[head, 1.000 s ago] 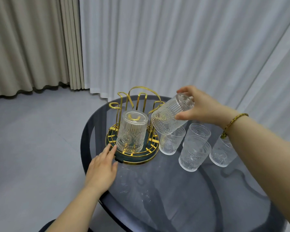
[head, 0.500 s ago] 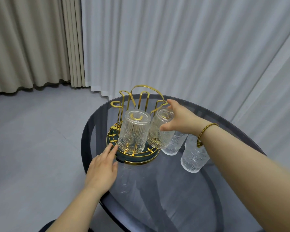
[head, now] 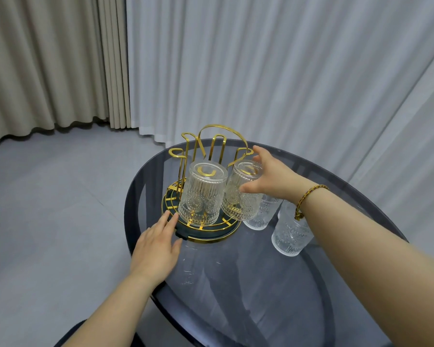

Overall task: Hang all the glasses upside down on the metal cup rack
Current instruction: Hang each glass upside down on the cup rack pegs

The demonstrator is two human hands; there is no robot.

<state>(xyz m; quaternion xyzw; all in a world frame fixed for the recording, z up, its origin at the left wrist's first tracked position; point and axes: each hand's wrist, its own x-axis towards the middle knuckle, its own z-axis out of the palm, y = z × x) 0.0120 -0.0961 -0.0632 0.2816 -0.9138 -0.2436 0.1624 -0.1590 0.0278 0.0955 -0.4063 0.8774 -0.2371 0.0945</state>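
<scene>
A gold metal cup rack (head: 212, 144) with a round dark base stands on the smoked-glass table (head: 248, 284). One embossed clear glass (head: 202, 194) hangs upside down on its front prong. A second glass (head: 241, 196) sits inverted and slightly tilted on the right prong, with my right hand (head: 271, 180) shut around its top. My left hand (head: 157, 249) lies flat on the table, fingers apart, fingertips touching the rack's base. Upright glasses stand to the right: one (head: 262, 216) behind the rack's edge, another (head: 290, 236) nearer me, partly hidden by my right forearm.
The round table's near-left edge lies just under my left wrist. Grey tiled floor (head: 48, 209) spreads to the left. Beige and white curtains (head: 261, 66) hang behind the table.
My right hand carried the second glass down and left from above the loose glasses onto the rack's right prong, turning it upside down. My left hand stayed at the base.
</scene>
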